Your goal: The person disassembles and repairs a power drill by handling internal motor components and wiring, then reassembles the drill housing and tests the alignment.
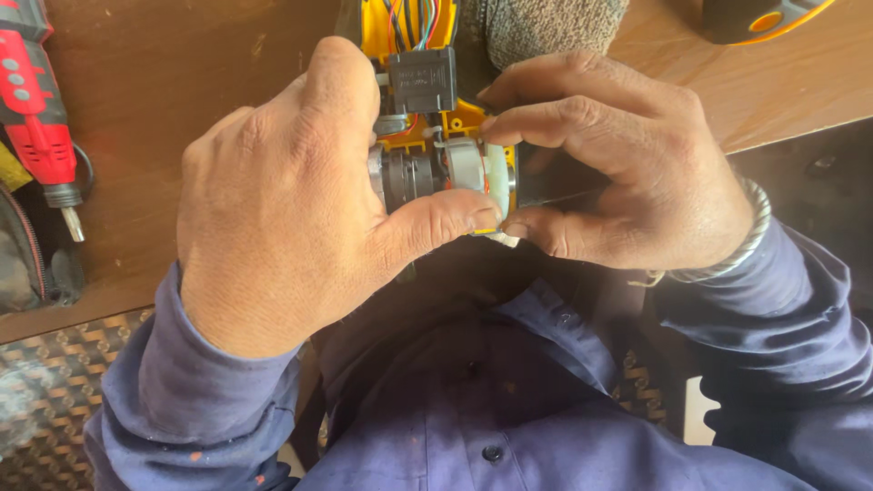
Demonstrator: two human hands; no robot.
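Left hand (273, 209) clasped the grey cylindrical motor (427, 173) steady inside the yellow plastic tool housing (459, 118) while right hand (627, 173) pinched its white end

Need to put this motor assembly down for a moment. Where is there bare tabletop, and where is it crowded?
Bare wood lies on the table between the red rotary tool and the left hand, and at the right beyond the right hand, below the black-and-orange tool. The middle is crowded: both hands grip the yellow housing, grey cloth behind.
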